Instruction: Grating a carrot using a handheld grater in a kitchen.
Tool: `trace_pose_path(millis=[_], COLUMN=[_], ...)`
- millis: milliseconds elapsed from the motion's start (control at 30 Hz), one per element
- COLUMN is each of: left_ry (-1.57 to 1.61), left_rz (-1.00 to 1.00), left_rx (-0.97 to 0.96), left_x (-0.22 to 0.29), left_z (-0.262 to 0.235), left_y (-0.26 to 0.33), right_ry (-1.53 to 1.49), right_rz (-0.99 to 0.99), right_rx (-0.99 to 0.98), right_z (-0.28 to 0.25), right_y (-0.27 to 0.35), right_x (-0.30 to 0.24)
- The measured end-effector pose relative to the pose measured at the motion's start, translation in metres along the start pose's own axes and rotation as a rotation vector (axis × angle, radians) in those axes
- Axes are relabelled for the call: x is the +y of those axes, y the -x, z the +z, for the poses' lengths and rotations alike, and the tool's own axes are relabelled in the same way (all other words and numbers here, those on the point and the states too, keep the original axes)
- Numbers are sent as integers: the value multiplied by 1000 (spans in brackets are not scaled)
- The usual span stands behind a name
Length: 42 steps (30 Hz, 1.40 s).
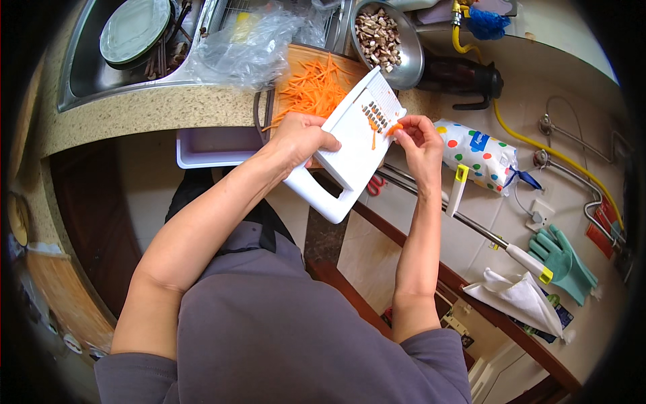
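My left hand (301,139) is closed on the side of a white grater (348,149), which is tilted with its handle toward me. Orange shreds cling around the grater's metal teeth. A small piece of carrot (393,128) is pinched between the thumb and fingers of my right hand (422,143), right beside the teeth. Behind the grater, a heap of shredded carrot (311,87) lies on a wooden cutting board (341,66). The grater covers the board's near right part.
A metal bowl (412,62) of diced brown-and-white pieces stands behind the board, near a dark jug (457,77). Left are crumpled clear plastic bags (245,54) and a sink (74,81) with stacked plates (134,30). A pale plastic bin (212,160) sits below the counter edge.
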State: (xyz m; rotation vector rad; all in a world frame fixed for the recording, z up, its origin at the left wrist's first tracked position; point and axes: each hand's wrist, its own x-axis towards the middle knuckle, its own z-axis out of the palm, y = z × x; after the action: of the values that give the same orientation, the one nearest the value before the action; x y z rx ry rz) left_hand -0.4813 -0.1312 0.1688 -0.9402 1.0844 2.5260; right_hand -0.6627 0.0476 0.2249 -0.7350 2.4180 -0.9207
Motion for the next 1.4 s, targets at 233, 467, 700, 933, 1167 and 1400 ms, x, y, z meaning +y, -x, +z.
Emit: trace_pose_path(millis=[233,467,700,933,1167,1400], left_ry=[-6,-16,20,-24,-65,-29], left_rz=[26,35,14,39,69,83], left_rx=[-9,-13,47,28,44,60], left_x=[-5,4,10,7,4,3], left_z=[5,12,37,34,31,26], left_y=[-3,7,22,25,25,22], right_ry=[229,395,591,482,436,374], right_rz=[-208,-249,-107,-222,-201,-159], right_rx=[-112,144,38,238,313,346], right_z=[12,21,47,53,58,61], right_y=[22,-9,-24,-26,-31,-42], right_x=[-32,-17,-8,0,4,6])
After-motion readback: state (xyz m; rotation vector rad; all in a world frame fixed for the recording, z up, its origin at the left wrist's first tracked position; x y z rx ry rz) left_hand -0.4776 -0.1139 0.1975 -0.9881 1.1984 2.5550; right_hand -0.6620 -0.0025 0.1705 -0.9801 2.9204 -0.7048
